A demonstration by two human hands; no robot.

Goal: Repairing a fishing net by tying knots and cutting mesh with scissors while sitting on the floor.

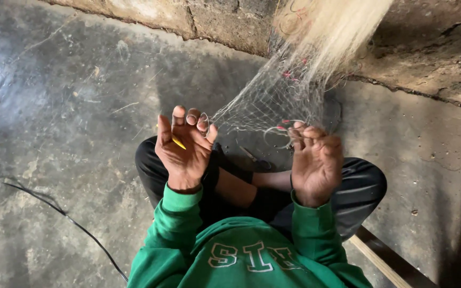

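A fine pale fishing net (273,101) hangs from the upper right down to my hands, bunching into a thick pale bundle (332,32) near the wall. My left hand (183,146), palm toward me, pinches the net's edge with its fingertips and holds a small yellow netting needle (179,143) across the palm. My right hand (316,160) grips the net's lower edge near small pink floats (281,128). I sit cross-legged in black trousers and a green sweatshirt.
The floor is rough grey concrete (70,106). A black cable (44,202) runs across it at lower left. A crumbling stone wall (433,58) rises at the top. A wooden plank (385,261) lies at lower right. Scissors (254,159) lie by my legs.
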